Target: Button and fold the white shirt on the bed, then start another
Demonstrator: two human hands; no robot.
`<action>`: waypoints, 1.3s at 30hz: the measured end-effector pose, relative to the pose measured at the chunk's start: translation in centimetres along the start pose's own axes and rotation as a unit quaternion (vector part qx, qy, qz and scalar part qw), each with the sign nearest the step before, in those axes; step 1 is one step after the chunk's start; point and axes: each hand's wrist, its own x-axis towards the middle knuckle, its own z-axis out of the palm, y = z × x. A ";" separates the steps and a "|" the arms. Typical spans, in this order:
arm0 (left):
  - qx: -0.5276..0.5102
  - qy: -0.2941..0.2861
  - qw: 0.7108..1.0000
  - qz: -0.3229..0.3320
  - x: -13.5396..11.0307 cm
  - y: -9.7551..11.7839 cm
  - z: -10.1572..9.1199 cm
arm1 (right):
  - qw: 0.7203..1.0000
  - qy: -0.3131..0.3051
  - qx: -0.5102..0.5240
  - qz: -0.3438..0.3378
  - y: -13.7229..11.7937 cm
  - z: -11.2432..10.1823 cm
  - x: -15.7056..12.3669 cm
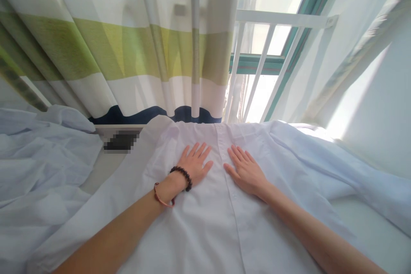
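A white button-front shirt [205,231] lies spread out before me, its placket running down the middle and a sleeve stretched to each side. My left hand [194,165] rests flat on the cloth left of the placket, fingers spread. Two bracelets, one of dark beads [181,172] and one a reddish cord [159,197], circle that wrist. Right of the placket, my right hand [245,169] also lies palm down on the shirt with its fingers stretched out. Neither hand grips the fabric.
Crumpled white cloth [38,162] is heaped at the left. Near it lies a dark pixelated object [121,141]. Behind the shirt hang white, green and navy curtains [154,51], beside a white railing [282,18] and a window with a teal frame [269,65]. A pale wall [382,107] stands at the right.
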 end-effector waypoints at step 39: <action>0.011 -0.001 1.000 0.028 -2.1 -2.9 -0.3 | 0.999 0.007 -0.012 0.053 1.5 0.3 6.0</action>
